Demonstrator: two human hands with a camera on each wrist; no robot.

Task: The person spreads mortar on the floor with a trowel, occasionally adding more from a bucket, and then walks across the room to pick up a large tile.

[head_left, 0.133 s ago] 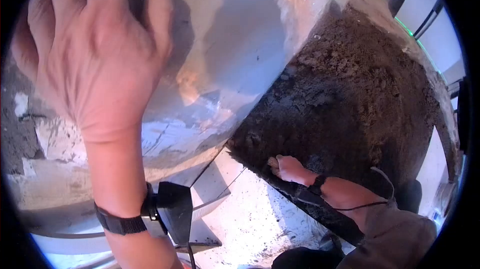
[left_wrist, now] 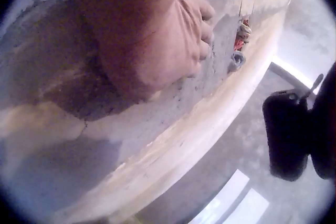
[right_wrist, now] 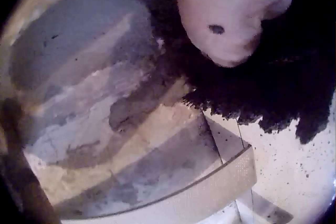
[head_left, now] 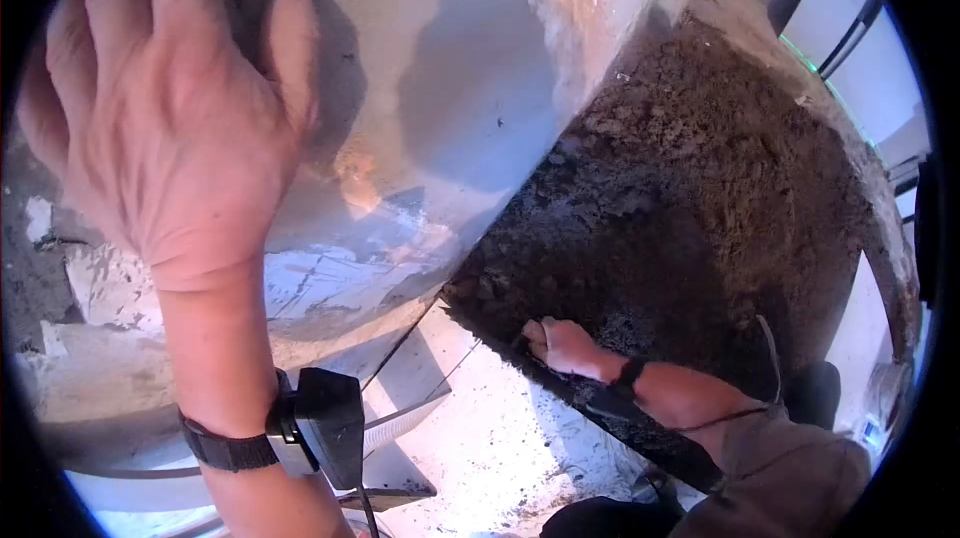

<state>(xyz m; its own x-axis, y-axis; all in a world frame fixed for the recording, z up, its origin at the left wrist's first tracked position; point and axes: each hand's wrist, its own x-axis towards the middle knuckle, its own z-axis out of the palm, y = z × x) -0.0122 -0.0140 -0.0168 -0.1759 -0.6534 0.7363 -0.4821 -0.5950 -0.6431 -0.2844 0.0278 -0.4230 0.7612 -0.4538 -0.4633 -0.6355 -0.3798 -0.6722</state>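
Note:
My left hand (head_left: pixel 180 128) rests on a smooth, pale, curved plastered surface (head_left: pixel 460 88), its fingers straight and a little spread, the thumb apart. In the left wrist view the same hand (left_wrist: pixel 168 45) lies close to that surface's rounded rim. My right hand (head_left: pixel 565 346) is at the lower edge of a layer of dark, crumbly, soil-like material (head_left: pixel 680 198) beside the pale surface. Its fingers look bent there, and I cannot tell whether they pinch the edge. In the right wrist view the knuckles of this hand (right_wrist: pixel 226 19) show against the dark layer's ragged edge (right_wrist: pixel 268 113).
Below the dark edge lies a white, crumb-strewn surface (head_left: pixel 500 438). A pale curved strip (right_wrist: pixel 194 192) runs under the plastered form. Rough grey patches and flaking white (head_left: pixel 115 283) mark the left side. Small coloured scraps (left_wrist: pixel 241 40) sit at the rim.
The head view has shifted slightly, so the surfaces and both hands appear a little further left. The hands keep nearly the same places on the material.

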